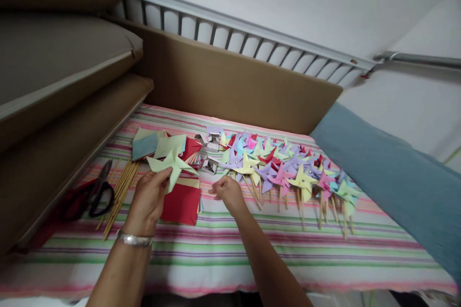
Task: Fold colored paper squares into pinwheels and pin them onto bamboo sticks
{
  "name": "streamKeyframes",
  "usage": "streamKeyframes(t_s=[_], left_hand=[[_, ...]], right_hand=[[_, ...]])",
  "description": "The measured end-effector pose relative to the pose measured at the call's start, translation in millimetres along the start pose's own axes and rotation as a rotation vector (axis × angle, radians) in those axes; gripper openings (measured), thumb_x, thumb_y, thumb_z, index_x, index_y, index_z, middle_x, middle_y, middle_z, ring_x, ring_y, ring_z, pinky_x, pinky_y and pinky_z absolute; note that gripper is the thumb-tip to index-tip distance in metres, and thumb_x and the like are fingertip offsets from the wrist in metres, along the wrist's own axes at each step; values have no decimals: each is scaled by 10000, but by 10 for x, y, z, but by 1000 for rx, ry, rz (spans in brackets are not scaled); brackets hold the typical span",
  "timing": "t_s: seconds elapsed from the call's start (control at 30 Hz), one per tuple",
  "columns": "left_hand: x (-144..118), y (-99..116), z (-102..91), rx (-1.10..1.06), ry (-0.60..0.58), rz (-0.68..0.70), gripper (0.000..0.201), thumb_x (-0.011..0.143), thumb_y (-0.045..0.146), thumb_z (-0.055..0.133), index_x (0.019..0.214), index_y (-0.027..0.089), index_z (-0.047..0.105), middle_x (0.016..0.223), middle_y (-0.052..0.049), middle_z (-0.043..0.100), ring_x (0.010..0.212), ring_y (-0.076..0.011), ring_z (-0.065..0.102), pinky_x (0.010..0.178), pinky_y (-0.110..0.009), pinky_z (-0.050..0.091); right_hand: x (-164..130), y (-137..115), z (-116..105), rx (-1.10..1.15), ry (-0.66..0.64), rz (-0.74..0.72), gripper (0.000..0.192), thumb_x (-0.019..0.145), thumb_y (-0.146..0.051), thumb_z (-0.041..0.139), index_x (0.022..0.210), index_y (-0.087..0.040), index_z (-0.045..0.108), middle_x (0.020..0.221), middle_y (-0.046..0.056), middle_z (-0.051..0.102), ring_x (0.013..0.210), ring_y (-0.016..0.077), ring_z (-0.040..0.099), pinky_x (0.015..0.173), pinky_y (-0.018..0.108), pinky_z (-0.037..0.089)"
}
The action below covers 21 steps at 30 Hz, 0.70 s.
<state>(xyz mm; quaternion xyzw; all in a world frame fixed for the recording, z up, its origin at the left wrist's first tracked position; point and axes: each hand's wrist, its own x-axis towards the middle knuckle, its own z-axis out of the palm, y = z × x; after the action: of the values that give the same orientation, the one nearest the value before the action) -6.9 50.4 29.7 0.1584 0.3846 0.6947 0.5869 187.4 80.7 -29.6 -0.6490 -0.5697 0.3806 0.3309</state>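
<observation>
A pale green paper pinwheel [174, 167] with folded blades is pinched in my left hand [150, 195], above a stack of red paper squares [180, 204]. No stick shows on it. My right hand [226, 193] is just to the right, its fingertips pressed together; anything between them is too small to make out. Beyond it stands a small open box [210, 165] with shiny bits inside, and more small boxes [212, 139] lie behind. Pastel and red paper sheets [144, 146] are piled past my left hand.
Many finished pinwheels on sticks [303, 182] cover the right of the striped cloth [230, 249]. Loose wooden sticks [122, 194] and black-handled scissors [97, 194] lie at the left. Brown cushions [72, 67] rise on the left, and a brown board [230, 76] stands behind.
</observation>
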Motion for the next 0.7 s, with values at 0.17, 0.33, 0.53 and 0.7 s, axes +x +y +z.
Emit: streamKeyframes(t_s=[0.17, 0.33, 0.53, 0.7], left_hand=[[45, -154, 26, 51, 14, -15, 163, 528, 165, 767, 645, 115, 666, 659, -32, 708, 630, -136, 643, 626, -207, 487], [95, -240, 90, 122, 27, -24, 187, 524, 171, 763, 671, 111, 664, 641, -32, 698, 632, -149, 642, 629, -223, 477], [131, -348, 199, 150, 35, -53, 237, 501, 180, 773, 699, 105, 668, 651, -33, 699, 610, -147, 631, 626, -242, 471], [118, -461, 251, 192, 43, -97, 216, 497, 187, 774, 661, 113, 654, 604, -22, 684, 553, -128, 610, 582, -229, 451]], right_hand=[[-119, 124, 7, 169, -79, 33, 148, 686, -311, 523, 670, -192, 436, 524, -18, 599, 521, 150, 647, 462, 225, 493], [-50, 243, 102, 147, -131, 37, 80, 658, -241, 546, 631, -180, 502, 507, -31, 575, 467, 125, 597, 420, 201, 434], [30, 326, 177, -10, -172, 10, 78, 695, -194, 589, 632, -186, 544, 459, -62, 520, 456, 111, 575, 459, 189, 414], [20, 213, 81, -182, -158, -44, 141, 704, -205, 641, 578, -170, 588, 587, 22, 625, 646, 154, 605, 614, 231, 427]])
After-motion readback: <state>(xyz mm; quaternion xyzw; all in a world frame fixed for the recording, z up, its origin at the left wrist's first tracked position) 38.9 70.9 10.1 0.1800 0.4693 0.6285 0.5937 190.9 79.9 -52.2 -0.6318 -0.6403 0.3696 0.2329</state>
